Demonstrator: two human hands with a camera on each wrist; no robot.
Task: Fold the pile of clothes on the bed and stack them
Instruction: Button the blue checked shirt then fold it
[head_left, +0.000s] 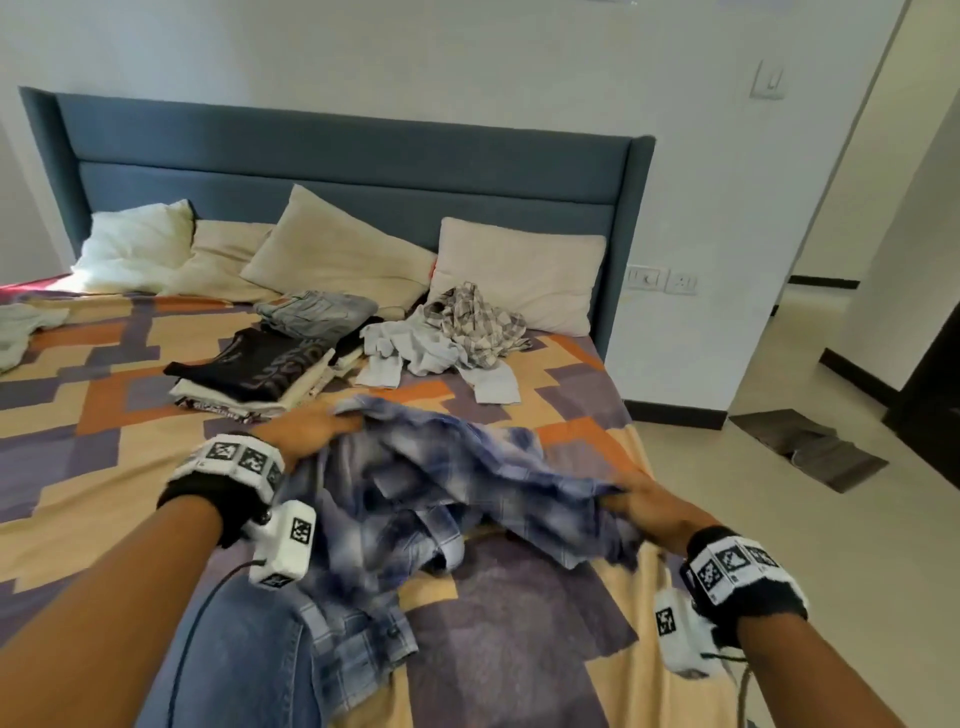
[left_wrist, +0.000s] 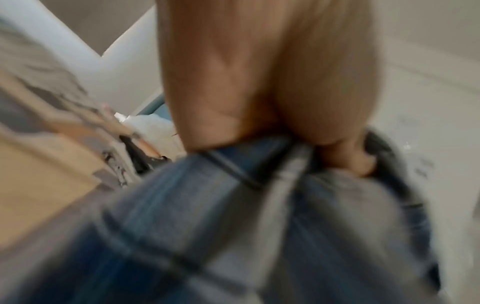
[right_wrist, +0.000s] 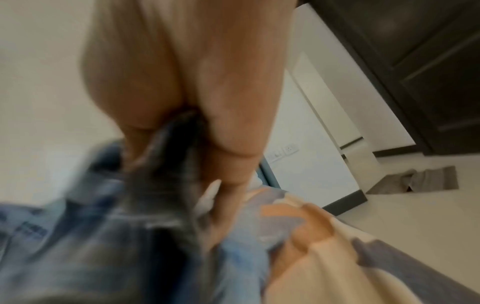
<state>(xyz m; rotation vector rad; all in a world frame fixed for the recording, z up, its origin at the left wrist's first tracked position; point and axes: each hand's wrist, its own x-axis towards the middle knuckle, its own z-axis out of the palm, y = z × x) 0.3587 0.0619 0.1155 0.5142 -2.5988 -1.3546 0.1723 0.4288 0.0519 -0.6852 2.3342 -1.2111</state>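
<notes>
Your left hand (head_left: 311, 429) and right hand (head_left: 649, 506) each have a closed grip on the shirt (head_left: 441, 483). It is blue-and-white plaid, crumpled, lying on the bed (head_left: 104, 415) near the folded stack (head_left: 249, 374).

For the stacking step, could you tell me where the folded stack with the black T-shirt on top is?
In the head view, the folded stack sits left of centre on the bed, just beyond the left hand and left of the unfolded pile.
</notes>
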